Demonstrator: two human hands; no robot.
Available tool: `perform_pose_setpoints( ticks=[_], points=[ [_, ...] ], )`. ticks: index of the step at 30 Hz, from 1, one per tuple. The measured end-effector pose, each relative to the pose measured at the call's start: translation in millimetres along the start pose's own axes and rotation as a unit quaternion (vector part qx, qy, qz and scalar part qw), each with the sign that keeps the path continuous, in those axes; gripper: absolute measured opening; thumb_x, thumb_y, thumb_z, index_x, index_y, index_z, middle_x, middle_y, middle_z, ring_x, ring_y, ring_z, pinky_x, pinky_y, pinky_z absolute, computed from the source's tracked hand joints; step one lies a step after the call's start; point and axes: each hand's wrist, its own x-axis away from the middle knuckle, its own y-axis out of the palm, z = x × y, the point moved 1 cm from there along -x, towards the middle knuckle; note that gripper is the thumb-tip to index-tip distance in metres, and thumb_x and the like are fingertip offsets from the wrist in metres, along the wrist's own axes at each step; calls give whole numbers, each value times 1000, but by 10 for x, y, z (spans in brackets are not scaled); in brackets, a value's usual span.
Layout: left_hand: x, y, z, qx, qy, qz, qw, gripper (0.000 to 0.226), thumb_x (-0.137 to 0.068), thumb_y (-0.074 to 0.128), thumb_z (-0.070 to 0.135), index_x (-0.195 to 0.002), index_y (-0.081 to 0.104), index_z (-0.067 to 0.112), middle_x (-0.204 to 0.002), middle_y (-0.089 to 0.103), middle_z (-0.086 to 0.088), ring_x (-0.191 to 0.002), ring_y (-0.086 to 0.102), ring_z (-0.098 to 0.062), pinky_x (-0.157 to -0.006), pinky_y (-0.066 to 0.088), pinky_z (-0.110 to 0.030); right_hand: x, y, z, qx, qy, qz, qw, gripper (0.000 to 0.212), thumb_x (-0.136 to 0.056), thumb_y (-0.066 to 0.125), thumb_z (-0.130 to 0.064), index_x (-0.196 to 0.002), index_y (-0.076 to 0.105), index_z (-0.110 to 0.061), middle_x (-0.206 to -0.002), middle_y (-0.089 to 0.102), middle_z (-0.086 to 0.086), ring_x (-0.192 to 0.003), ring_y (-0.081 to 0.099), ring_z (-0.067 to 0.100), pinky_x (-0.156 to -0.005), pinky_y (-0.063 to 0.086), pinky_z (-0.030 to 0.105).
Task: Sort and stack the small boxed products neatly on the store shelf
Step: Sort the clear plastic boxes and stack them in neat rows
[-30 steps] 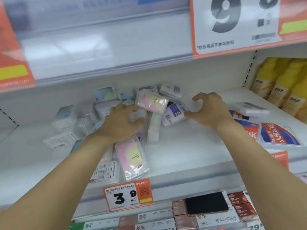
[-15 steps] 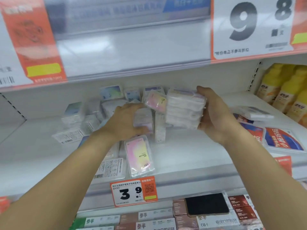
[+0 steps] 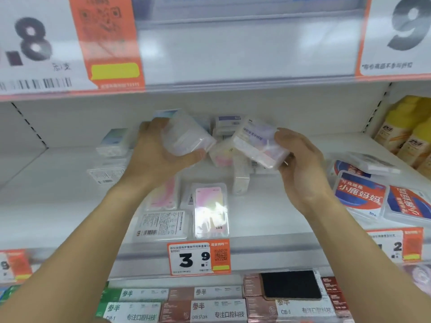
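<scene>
Gathering step: left hand [image 3: 161, 157] fingers closed on a clear box [image 3: 186, 136], right hand [image 3: 300, 164] clasping a lilac-printed box [image 3: 256, 145], both above the shelf [image 3: 268, 213]; next, likely squaring them into one stack.

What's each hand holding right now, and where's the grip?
Left hand holds a clear box, fingers over the top edge, thumb under. Right hand grips a stack of boxes by its right end.

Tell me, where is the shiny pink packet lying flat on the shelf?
The shiny pink packet lies near the front edge of the shelf, just above the 3.9 price tag and right of the packet with the barcode.
</scene>
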Motion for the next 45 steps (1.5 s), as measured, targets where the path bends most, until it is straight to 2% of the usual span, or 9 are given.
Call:
perform_pose_setpoints(
  ticks=[4, 11, 17, 25, 29, 32, 39, 42, 45],
  points=[
    [207, -278, -118, 89, -34, 41, 995, 76, -69, 80, 49, -127, 37, 27, -120, 49, 9, -107, 51, -9, -71, 39, -7, 231, 258, 56, 93, -103, 12, 990, 44, -58, 76, -35, -100, 67, -26, -112, 67, 3, -107, 64, 28, -82, 51, 41],
    [362, -1167, -608, 58, -94, -15, 994, 78, -52, 70, 74, -121, 55, 42, -111, 60, 15, -100, 60, -6, -74, 43, -23, 671, 975, 84, 174, -100, -80, 976, 38, -63, 63, -52, -90, 69, -26, -87, 69, -16, -86, 62, 10, -76, 45, 29],
    [640, -1796, -1253, -12, -63, 56, 996, 84, -63, 84, 54, -135, 46, 37, -137, 47, 10, -120, 49, -5, -101, 37, -24, 887, 1686, 446, 225, -76, -169, 957, 42, -58, 75, -43, -98, 67, -34, -100, 67, -18, -91, 60, 8, -83, 49, 33],
    [852, -2239, -1962, -144, -63, -102, 982, 74, -78, 78, 32, -141, 41, 43, -149, 40, 8, -140, 33, -20, -114, 28, -36, 1024, 2461, 1081, 256, -48, -255, 931, 51, -62, 75, -21, -110, 62, -34, -115, 63, -17, -107, 56, 4, -95, 47, 32],
    [964, -2391, -2140, -149, -94, -105, 979, 62, -79, 66, 15, -133, 52, 44, -152, 36, 12, -145, 17, -24, -117, 19, -47, 1073, 2731, 1327, 313, -12, -361, 878, 78, -77, 77, -12, -141, 37, -31, -147, 40, -5, -133, 37, 0, -104, 32, 9],
    [1074, -2444, -2109, -167, -123, -71, 976, 62, -68, 51, 31, -129, 56, 36, -145, 45, 1, -136, 27, -23, -108, 27, -44, 1191, 2922, 1489, 450, -56, -413, 790, 64, -91, 64, -17, -146, 34, -30, -161, 8, -2, -149, 6, 10, -113, 12, 19],
    [1130, -2331, -2228, -253, -159, -25, 954, 75, -76, 23, 73, -133, 46, 29, -149, 40, -7, -143, 25, -30, -116, 12, -57, 1434, 3337, 1557, 422, -48, -500, 755, 90, -83, 74, -30, -155, 20, -30, -166, -7, -6, -151, -4, 4, -121, 13, 25],
    [1070, -2209, -2119, -274, -157, 51, 948, 77, -74, 34, 63, -135, 47, 18, -150, 33, -18, -144, 16, -35, -116, 10, -57, 1361, 3183, 1417, 430, -110, -488, 752, 88, -86, 70, -26, -156, 16, -22, -165, 11, -1, -150, 9, 6, -117, 14, 16],
    [936, -1973, -1728, -186, -71, 110, 974, 61, -74, 43, 46, -121, 59, 11, -131, 49, -18, -127, 38, -34, -102, 33, -45, 1113, 2754, 1117, 474, -225, -409, 747, 56, -86, 63, -7, -140, 49, -12, -145, 45, 9, -137, 39, 15, -111, 22, 10]
  ],
)
